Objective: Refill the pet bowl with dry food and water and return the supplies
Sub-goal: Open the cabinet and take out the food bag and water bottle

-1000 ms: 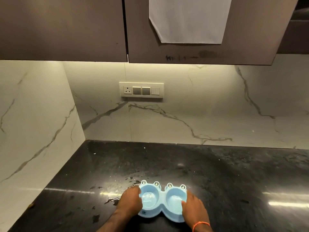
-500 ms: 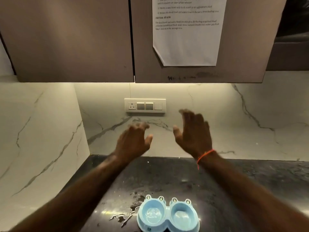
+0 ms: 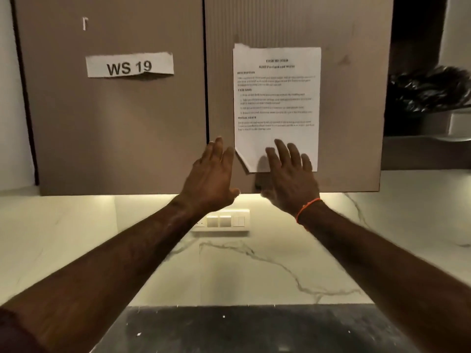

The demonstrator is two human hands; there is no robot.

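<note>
Both arms are raised in front of the brown wall cabinet. My left hand (image 3: 211,174) has its fingers spread and straight, near the gap between the two cabinet doors (image 3: 206,98), and holds nothing. My right hand (image 3: 290,174), with an orange thread at the wrist, is spread open before the lower edge of the right door (image 3: 351,123), over the bottom of a taped paper sheet (image 3: 276,98). Whether either hand touches the door I cannot tell. The blue pet bowl is out of view.
A paper label "WS 19" (image 3: 130,64) is stuck on the left door. Under the cabinet runs a marble backsplash with a switch plate (image 3: 226,221). The black countertop (image 3: 242,329) shows at the bottom. A black plastic bag (image 3: 430,90) sits in an open niche at the right.
Both hands left the blue bowl on the counter and rose to the cabinet doors. The view tilted upward, so the bowl dropped out of frame.
</note>
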